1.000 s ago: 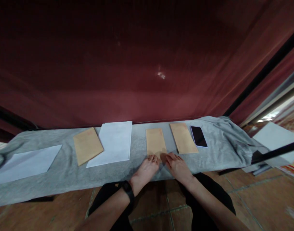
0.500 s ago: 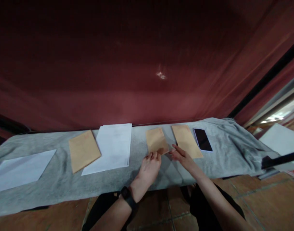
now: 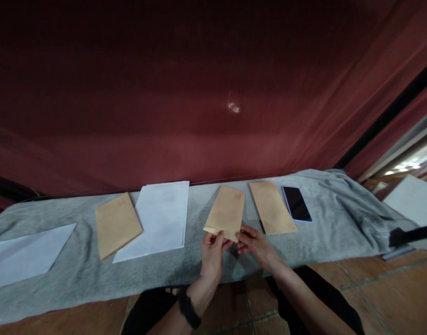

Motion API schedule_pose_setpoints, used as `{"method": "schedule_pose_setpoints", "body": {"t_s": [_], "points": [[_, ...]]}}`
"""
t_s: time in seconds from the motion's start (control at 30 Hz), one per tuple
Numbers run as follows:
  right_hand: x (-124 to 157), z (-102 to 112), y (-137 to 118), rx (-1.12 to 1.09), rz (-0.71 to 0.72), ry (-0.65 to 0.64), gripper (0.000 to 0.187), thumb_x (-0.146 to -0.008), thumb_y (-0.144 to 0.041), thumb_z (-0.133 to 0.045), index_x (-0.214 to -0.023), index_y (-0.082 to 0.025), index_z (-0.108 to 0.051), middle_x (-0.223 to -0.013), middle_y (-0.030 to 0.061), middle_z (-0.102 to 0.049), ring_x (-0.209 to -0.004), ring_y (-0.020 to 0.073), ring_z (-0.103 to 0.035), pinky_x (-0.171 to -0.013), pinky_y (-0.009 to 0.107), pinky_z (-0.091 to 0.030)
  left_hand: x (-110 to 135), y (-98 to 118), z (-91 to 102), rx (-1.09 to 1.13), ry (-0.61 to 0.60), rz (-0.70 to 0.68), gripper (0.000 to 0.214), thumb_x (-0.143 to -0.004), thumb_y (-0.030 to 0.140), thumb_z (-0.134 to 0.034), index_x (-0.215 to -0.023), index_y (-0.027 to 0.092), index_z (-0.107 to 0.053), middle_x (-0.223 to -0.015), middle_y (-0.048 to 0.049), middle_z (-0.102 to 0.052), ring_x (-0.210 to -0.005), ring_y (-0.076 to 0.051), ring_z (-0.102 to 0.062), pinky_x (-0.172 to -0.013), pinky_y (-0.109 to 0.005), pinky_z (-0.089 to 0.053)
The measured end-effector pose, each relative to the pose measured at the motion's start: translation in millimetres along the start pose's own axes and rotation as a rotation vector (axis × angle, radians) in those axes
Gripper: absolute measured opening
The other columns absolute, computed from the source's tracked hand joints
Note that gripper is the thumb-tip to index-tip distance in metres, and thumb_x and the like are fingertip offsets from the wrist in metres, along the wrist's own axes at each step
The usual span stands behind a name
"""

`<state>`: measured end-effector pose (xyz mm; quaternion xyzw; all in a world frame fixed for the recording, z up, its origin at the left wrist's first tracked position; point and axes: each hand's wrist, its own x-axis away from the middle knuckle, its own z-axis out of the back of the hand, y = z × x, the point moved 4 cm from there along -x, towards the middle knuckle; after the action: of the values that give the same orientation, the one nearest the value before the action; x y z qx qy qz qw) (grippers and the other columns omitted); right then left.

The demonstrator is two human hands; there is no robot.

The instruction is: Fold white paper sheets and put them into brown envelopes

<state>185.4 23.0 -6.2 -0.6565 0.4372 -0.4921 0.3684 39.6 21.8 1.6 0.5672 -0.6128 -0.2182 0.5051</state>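
A brown paper envelope [image 3: 226, 209] lies slanted over the grey cloth, its near edge toward me and a folded strip showing along that edge. My left hand [image 3: 212, 256], with a black band on its wrist, pinches the near edge, thumb on top. At the near right corner, my right hand [image 3: 255, 246] closes its thumb and fingers on the same envelope. To the right lies a stack of brown envelopes [image 3: 272, 207], beside a dark-screened phone [image 3: 297, 204] with a pale purple edge.
Left of my hands, white paper sheets [image 3: 160, 214] lie partly under another brown envelope [image 3: 117, 223]. A further white sheet [image 3: 28, 253] is at the far left. Grey cloth [image 3: 342, 209] covers the narrow surface, and a dark red panel [image 3: 213, 139] rises behind it.
The envelope between my hands has swung round, its far end shifting right and its near edge lifting into view. My left hand has turned from palm-down to a pinch; my right hand has moved in.
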Motion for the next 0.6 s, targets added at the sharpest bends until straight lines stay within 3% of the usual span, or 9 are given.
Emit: {"method": "schedule_pose_setpoints", "body": {"t_s": [0.17,0.3,0.37,0.47,0.53,0.6], "points": [[-11,11,2,0.259,0.084,0.032,0.027,-0.084,-0.042,-0.062,-0.101,-0.021,-0.067,-0.072,-0.0026,-0.063,-0.057,0.0121,-0.057,-0.054,0.025,-0.053,10,-11,5.6,-0.058,-0.059,0.209,0.038,-0.075,0.048,-0.079,-0.082,0.014,-0.064,-0.077,-0.0099,-0.074,-0.070,-0.021,-0.074,-0.068,-0.031,-0.062],[-9,20,-5,0.499,0.088,0.007,0.017,-0.089,-0.031,-0.051,-0.096,-0.021,-0.064,-0.062,-0.0064,-0.053,-0.052,0.0104,-0.053,-0.047,0.019,-0.047,23,-20,5.8,-0.261,-0.280,0.305,0.055,-0.082,0.070,-0.060,-0.070,0.016,-0.062,-0.069,-0.0099,-0.071,-0.060,-0.021,-0.071,-0.057,-0.031,-0.059],[-7,23,-6,0.568,0.067,-0.041,0.018,-0.091,-0.030,-0.047,-0.091,-0.021,-0.063,-0.061,-0.0057,-0.052,-0.052,0.0111,-0.054,-0.046,0.019,-0.047,27,-15,2.2,-0.471,-0.416,0.128,0.057,-0.087,0.071,-0.052,-0.071,0.017,-0.063,-0.070,-0.0097,-0.071,-0.063,-0.021,-0.071,-0.060,-0.033,-0.059],[-5,25,-7,0.625,0.080,-0.047,0.020,-0.092,-0.029,-0.044,-0.088,-0.021,-0.062,-0.062,-0.0038,-0.055,-0.052,0.0124,-0.055,-0.045,0.020,-0.047,32,2,-7.4,-0.879,-0.539,-0.432,0.045,-0.100,0.053,-0.043,-0.102,0.018,-0.071,-0.108,-0.0132,-0.075,-0.103,-0.025,-0.071,-0.091,-0.040,-0.058],[-4,24,-8,0.673,0.120,-0.032,0.022,-0.093,-0.028,-0.043,-0.096,-0.021,-0.064,-0.066,-0.0024,-0.060,-0.052,0.0132,-0.058,-0.045,0.021,-0.046,33,5,-12.1,-1.189,-0.557,-0.752,0.044,-0.103,0.042,-0.042,-0.134,0.017,-0.060,-0.142,-0.0148,-0.060,-0.135,-0.028,-0.053,-0.112,-0.048,-0.046],[-3,23,-9,0.768,0.178,-0.001,0.027,-0.094,-0.025,-0.044,-0.111,-0.020,-0.064,-0.074,0.0000,-0.068,-0.058,0.0149,-0.063,-0.051,0.023,-0.050,31,-3,-13.3,-1.477,-0.539,-0.943,0.056,-0.101,0.041,-0.047,-0.150,0.014,-0.043,-0.158,-0.0161,-0.042,-0.149,-0.031,-0.035,-0.119,-0.054,-0.037]]}}
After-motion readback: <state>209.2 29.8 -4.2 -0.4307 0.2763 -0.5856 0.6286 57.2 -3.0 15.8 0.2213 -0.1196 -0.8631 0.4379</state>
